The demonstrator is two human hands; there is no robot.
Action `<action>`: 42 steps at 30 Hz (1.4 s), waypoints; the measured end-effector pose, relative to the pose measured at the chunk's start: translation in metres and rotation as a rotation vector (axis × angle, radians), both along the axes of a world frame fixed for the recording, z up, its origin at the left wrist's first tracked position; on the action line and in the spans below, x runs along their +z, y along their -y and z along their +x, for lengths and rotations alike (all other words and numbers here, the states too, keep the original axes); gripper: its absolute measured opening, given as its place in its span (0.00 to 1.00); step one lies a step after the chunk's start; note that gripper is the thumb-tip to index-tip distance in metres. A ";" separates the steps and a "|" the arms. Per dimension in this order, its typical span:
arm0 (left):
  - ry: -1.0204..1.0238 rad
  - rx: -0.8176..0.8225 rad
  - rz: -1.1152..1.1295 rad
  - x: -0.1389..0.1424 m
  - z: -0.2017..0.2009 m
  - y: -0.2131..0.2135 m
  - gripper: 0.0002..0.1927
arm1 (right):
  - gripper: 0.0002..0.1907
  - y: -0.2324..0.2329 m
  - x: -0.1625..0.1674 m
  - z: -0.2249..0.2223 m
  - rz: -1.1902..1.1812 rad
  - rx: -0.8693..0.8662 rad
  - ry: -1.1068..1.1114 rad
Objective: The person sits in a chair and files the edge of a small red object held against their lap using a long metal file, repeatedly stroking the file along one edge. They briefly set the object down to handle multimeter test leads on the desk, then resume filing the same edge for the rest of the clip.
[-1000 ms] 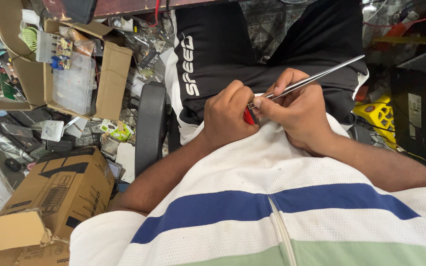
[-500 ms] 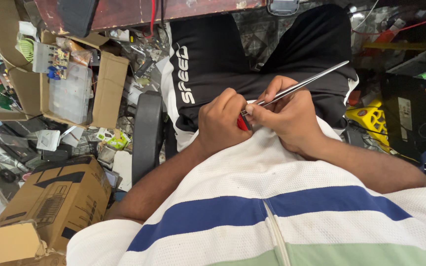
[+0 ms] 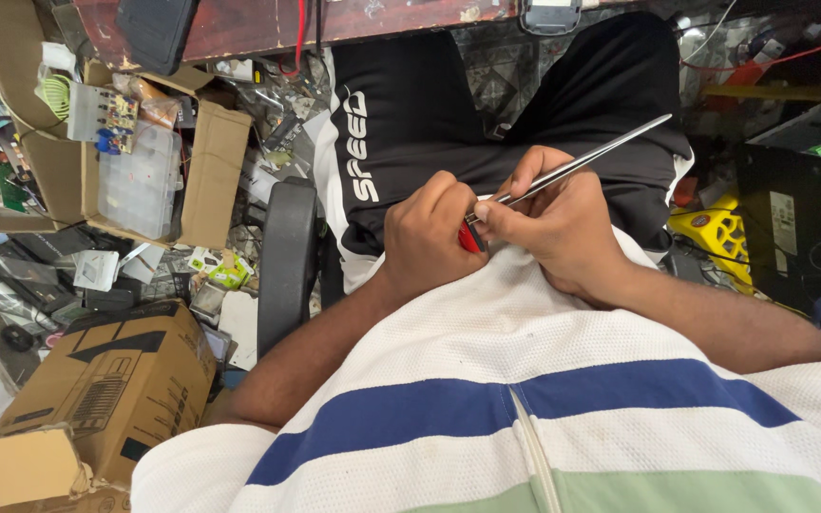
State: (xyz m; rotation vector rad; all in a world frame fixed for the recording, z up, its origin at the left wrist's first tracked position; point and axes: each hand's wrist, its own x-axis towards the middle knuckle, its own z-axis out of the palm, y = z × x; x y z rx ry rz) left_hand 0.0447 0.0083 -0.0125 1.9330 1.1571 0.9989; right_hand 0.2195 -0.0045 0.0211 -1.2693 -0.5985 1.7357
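Observation:
Both hands meet over my lap, just above my white, blue and green striped shirt. My left hand [image 3: 427,239] is closed around a small red object [image 3: 470,237], of which only a sliver shows between the fingers. My right hand [image 3: 555,223] pinches a long thin silver metal tool [image 3: 582,164] near its lower end. The tool's shaft slants up to the right over my black shorts [image 3: 429,123]. Its tip meets the red object where the two hands touch. What the red object is stays hidden.
An open cardboard box [image 3: 206,171] holding a clear plastic organizer [image 3: 140,180] sits at upper left. A closed cardboard box [image 3: 106,385] lies at lower left. A black chair armrest [image 3: 287,266] stands beside my left arm. Yellow part [image 3: 715,237] and black equipment crowd the right. A wooden table edge [image 3: 353,19] runs along the top.
The hands stay joined on the tool and red object. The view has shifted slightly, so the hands sit a little lower in the frame than half a second ago.

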 end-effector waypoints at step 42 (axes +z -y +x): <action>-0.007 0.012 -0.007 0.002 0.003 0.004 0.15 | 0.14 0.003 0.001 0.001 0.000 0.008 0.020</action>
